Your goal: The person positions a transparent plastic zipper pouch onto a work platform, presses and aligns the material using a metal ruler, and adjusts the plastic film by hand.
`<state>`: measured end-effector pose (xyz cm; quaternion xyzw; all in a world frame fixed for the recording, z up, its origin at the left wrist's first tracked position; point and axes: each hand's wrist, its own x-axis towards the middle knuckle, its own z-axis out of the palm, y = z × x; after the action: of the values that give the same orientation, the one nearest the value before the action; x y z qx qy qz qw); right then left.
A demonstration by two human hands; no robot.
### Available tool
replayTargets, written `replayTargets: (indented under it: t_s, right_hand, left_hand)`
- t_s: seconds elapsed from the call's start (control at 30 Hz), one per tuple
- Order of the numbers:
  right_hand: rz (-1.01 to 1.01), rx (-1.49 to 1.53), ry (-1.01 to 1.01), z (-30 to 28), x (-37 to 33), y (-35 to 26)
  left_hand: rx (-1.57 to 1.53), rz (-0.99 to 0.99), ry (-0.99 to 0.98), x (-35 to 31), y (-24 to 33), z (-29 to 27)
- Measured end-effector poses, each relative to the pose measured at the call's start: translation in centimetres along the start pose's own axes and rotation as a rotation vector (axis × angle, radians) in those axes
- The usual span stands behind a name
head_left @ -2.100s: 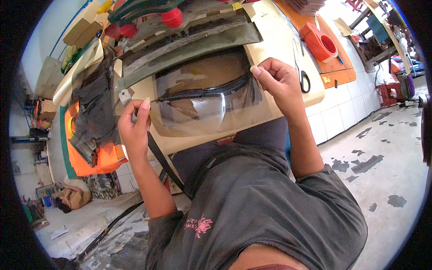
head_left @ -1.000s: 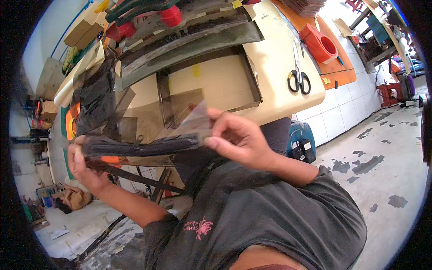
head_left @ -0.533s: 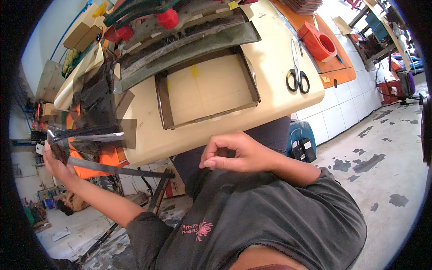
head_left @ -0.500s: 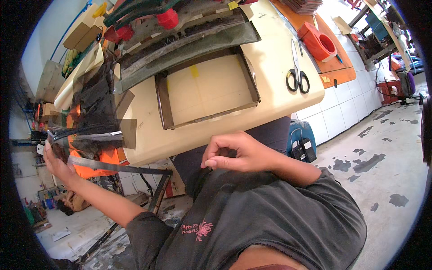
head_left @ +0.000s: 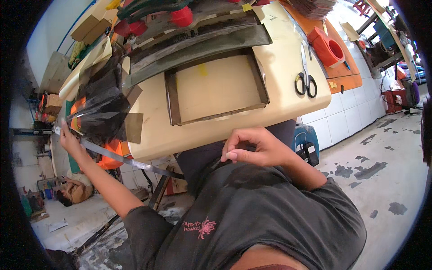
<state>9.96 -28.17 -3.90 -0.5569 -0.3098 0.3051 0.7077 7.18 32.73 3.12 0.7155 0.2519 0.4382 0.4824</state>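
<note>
My left hand [head_left: 73, 141] reaches out to the far left, its fingers closed on a long grey strip [head_left: 123, 158]. From there the strip slopes down and right toward my lap, where its other end is lost against dark things. In front of my shirt, my right hand [head_left: 258, 147] is pinched, thumb against finger; whatever it holds is too small to make out. Crumpled dark translucent film [head_left: 101, 105] lies near my left hand on the table's left side. A shallow dark-edged rectangular frame [head_left: 173, 102] rests on the cream tabletop [head_left: 155, 135] ahead of me.
Black-handled scissors [head_left: 306, 80] lie to the frame's right. Beyond them a red holder [head_left: 317, 41] with a round hole stands on an orange board [head_left: 351, 74]. Long dark sheets [head_left: 202, 53] sit behind the frame. A person [head_left: 80, 189] is low on the floor at left.
My left hand has moved slightly up and right in the picture, and the grey strip now bows more. The dark film beside it has dropped back onto the table. My right hand stays pinched.
</note>
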Motion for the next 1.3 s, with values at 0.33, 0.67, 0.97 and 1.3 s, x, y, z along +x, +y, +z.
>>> replayTargets:
  t_s: [0.33, 0.67, 0.97, 1.3]
  right_hand:
    - [0.064, 0.002, 0.017, -0.4, -0.3, -0.2]
    - [0.124, 0.075, 0.029, -0.2, -0.3, -1.9]
    - [0.0, 0.062, 0.024, 0.2, 0.5, -2.5]
    - [-0.089, 0.123, 0.236, -0.6, -0.5, -3.0]
  left_hand:
    - [0.098, 0.15, 0.011, -2.2, 5.0, 1.7]
    - [-0.198, 0.388, -0.482, -11.1, 14.3, 5.1]
    - [-0.476, 0.292, -0.926, -23.1, 17.6, 13.0]
    - [0.054, 0.043, -1.116, -29.2, 16.1, 14.5]
